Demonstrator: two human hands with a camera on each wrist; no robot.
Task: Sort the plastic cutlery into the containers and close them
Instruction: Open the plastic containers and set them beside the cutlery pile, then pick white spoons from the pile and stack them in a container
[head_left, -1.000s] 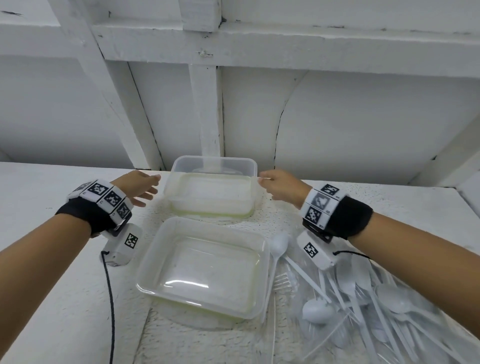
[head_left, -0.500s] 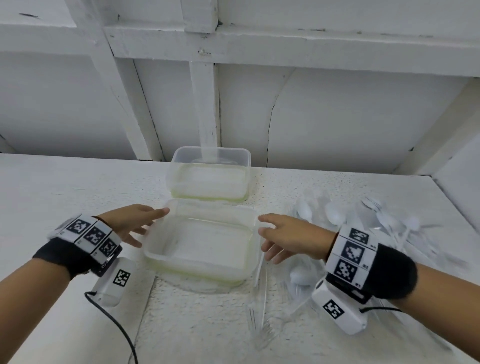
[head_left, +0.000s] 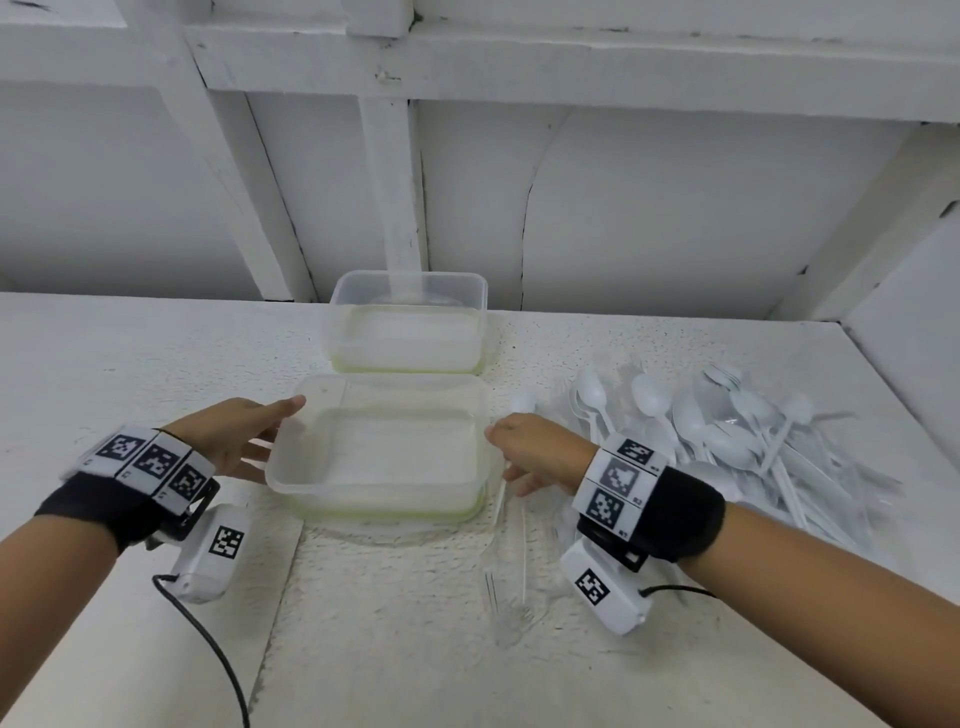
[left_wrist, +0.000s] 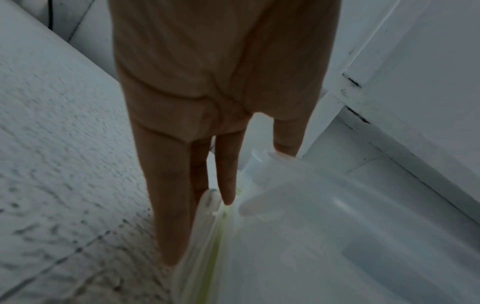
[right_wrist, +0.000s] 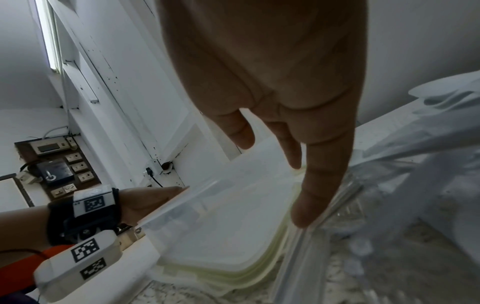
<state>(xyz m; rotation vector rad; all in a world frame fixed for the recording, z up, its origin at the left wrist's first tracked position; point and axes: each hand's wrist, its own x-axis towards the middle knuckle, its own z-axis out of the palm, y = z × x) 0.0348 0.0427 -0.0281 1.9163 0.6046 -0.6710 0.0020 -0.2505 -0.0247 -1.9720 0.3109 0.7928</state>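
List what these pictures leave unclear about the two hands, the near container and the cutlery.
- Left hand: whether it truly has a grip on the near container; left wrist view is blurred.
- Right hand: fingertips hidden behind the rim in the head view.
- Cutlery pile: count unreadable; pieces overlap, blurred.
- What lies under the container: blurred.

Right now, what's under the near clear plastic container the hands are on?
Under the near clear rectangular plastic container, yellowish-edged flat layers lie stacked, probably lids. How many, I cannot tell; the container covers their middles. The container itself holds no cutlery.
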